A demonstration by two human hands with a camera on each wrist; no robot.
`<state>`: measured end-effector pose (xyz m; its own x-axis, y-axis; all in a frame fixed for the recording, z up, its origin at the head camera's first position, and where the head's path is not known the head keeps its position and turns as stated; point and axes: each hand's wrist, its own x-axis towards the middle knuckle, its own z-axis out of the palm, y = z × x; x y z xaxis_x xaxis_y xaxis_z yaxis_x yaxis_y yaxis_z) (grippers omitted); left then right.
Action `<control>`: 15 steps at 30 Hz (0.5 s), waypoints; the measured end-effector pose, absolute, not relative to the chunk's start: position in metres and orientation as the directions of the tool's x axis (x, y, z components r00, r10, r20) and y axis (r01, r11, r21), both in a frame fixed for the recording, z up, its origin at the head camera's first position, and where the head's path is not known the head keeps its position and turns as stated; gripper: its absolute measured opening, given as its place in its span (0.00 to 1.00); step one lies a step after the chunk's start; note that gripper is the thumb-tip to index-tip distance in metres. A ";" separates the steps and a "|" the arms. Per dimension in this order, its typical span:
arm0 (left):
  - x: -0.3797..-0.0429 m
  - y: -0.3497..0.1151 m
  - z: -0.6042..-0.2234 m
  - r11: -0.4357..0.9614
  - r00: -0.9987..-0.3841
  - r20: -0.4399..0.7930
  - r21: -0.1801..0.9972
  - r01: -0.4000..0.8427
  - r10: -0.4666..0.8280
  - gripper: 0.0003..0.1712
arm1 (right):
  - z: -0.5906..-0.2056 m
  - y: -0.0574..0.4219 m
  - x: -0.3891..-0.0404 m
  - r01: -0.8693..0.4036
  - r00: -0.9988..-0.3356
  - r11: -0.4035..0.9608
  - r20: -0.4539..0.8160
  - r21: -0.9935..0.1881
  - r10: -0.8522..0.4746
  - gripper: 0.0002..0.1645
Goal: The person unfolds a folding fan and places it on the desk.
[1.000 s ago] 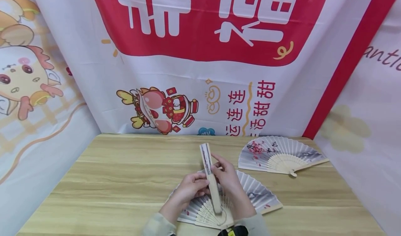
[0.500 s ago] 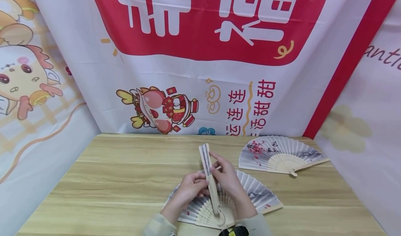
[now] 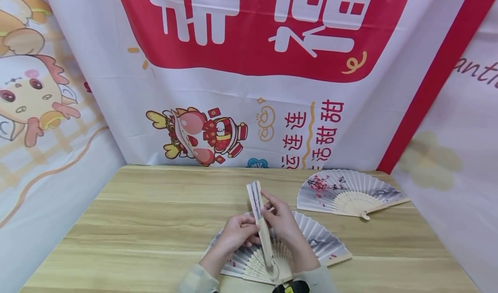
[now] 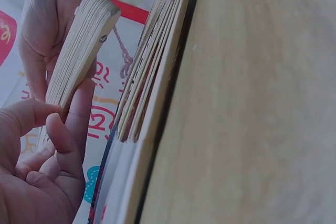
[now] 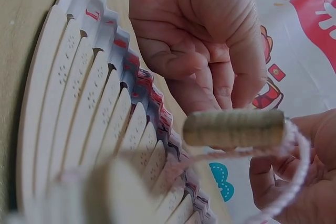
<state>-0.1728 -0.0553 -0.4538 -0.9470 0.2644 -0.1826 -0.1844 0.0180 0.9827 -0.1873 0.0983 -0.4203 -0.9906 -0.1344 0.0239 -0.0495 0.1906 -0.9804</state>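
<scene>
Between my two hands a folded hand fan point(image 3: 264, 241) is held upright, tilted slightly to the left, its pale wooden ribs stacked together. My left hand point(image 3: 236, 236) pinches its left side with thumb and fingers. On its right side, the fingers and thumb of my right hand point(image 3: 283, 220) grip it a little higher up. A pinkish cord point(image 4: 122, 45) hangs from the fan's riveted end in the left wrist view. Beneath the hands lies a spread-open fan point(image 3: 324, 241) with grey floral cloth, partly hidden by my arms.
A second spread fan point(image 3: 350, 191), with red blossoms, lies at the back right of the wooden table point(image 3: 136, 228). Printed cloth point(image 3: 249, 85) hangs behind the table and at both sides.
The folded fan has turned slightly in my hands, so its pleated edge shows more than its printed face. Both hands stay in nearly the same place.
</scene>
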 end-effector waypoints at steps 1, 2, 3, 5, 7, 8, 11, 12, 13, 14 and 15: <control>-0.173 -0.056 -0.454 0.018 -0.946 -0.186 0.982 -0.188 0.265 0.17 | -0.421 0.098 -0.187 -0.048 -0.991 0.186 0.023 -0.981 -0.135 0.33; -0.173 -0.056 -0.454 0.019 -0.945 -0.191 0.981 -0.193 0.264 0.17 | -0.421 0.098 -0.187 -0.045 -0.991 0.180 0.021 -0.983 -0.134 0.33; -0.173 -0.056 -0.454 0.021 -0.945 -0.196 0.980 -0.198 0.263 0.16 | -0.421 0.098 -0.187 -0.046 -0.991 0.178 0.022 -0.983 -0.134 0.34; -0.173 -0.057 -0.454 0.024 -0.944 -0.207 0.978 -0.208 0.259 0.15 | -0.421 0.098 -0.187 -0.047 -0.991 0.174 0.024 -0.984 -0.129 0.33; -0.173 -0.057 -0.454 0.025 -0.944 -0.213 0.977 -0.214 0.253 0.14 | -0.422 0.098 -0.187 -0.046 -0.992 0.174 0.025 -0.984 -0.121 0.34; -0.173 -0.057 -0.454 0.024 -0.943 -0.215 0.976 -0.216 0.252 0.14 | -0.422 0.098 -0.187 -0.047 -0.993 0.176 0.027 -0.983 -0.115 0.34; -0.174 -0.058 -0.455 0.021 -0.943 -0.220 0.975 -0.223 0.251 0.14 | -0.423 0.098 -0.188 -0.046 -0.995 0.181 0.028 -0.982 -0.099 0.34; -0.174 -0.058 -0.455 0.019 -0.942 -0.221 0.975 -0.223 0.252 0.14 | -0.423 0.098 -0.188 -0.045 -0.995 0.181 0.029 -0.983 -0.093 0.34; -0.174 -0.058 -0.455 0.018 -0.942 -0.222 0.974 -0.225 0.252 0.14 | -0.423 0.098 -0.188 -0.046 -0.996 0.183 0.030 -0.982 -0.089 0.33; -0.174 -0.058 -0.455 0.016 -0.941 -0.224 0.974 -0.227 0.253 0.14 | -0.423 0.098 -0.189 -0.046 -0.996 0.183 0.030 -0.982 -0.085 0.33; -0.174 -0.058 -0.455 0.013 -0.941 -0.225 0.973 -0.229 0.253 0.15 | -0.423 0.098 -0.189 -0.044 -0.996 0.183 0.029 -0.982 -0.083 0.33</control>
